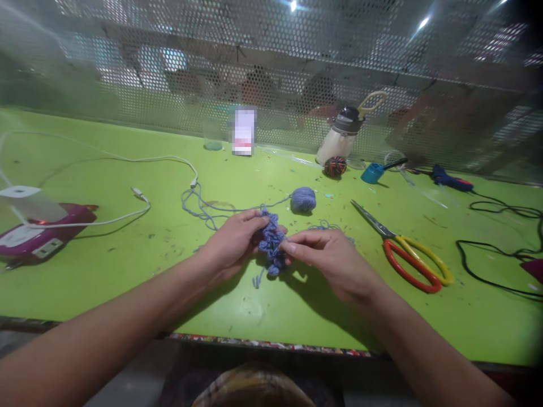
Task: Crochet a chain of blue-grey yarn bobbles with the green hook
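Observation:
A bumpy blue-purple crochet piece is held up over the green table between my two hands. My left hand is closed on its left side, thumb pressed near the top. At its right edge my right hand pinches with thumb and forefinger; whether a hook or only yarn is in that pinch is too small to tell. Behind the hands sits a ball of the same yarn, with a strand running left from it. Loose yarn lies in loops to the left, and a short cut piece lies just below.
Scissors with red and yellow handles lie at the right. Further back stand a bottle, a multicoloured yarn ball, a blue pot, a phone and a glue gun. A purple power strip with white cables is at left.

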Demonstrator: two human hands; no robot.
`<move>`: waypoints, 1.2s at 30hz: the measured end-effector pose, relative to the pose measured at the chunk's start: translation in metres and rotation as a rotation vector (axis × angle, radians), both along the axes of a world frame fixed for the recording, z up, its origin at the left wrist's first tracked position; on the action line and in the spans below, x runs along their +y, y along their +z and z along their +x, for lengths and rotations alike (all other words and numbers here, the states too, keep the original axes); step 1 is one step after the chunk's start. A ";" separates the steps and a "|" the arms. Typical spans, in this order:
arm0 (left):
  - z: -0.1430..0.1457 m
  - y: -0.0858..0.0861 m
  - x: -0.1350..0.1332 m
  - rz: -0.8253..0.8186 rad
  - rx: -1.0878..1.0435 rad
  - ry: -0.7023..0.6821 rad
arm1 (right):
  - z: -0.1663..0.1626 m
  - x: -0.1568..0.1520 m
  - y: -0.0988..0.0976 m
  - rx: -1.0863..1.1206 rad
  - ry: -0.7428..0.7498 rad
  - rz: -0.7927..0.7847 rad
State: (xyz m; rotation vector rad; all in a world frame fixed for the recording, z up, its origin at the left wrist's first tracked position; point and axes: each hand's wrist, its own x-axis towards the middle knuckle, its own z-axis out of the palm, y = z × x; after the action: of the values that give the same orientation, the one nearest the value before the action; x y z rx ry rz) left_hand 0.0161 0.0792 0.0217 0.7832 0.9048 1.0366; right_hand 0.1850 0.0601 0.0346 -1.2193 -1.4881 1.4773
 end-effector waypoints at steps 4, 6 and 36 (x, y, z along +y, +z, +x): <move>0.000 -0.001 0.002 -0.004 0.009 0.031 | 0.003 -0.005 0.002 -0.086 0.098 0.114; 0.001 -0.002 0.003 -0.002 0.021 0.024 | 0.003 -0.008 0.002 -0.132 0.149 0.147; -0.001 0.005 0.002 -0.097 0.004 -0.024 | -0.003 -0.018 -0.005 -0.729 0.353 0.401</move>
State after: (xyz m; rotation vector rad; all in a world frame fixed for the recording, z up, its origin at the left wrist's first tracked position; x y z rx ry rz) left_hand 0.0154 0.0807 0.0271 0.7134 0.9407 0.9633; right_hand 0.1817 0.0421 0.0296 -1.3504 -2.4468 0.8711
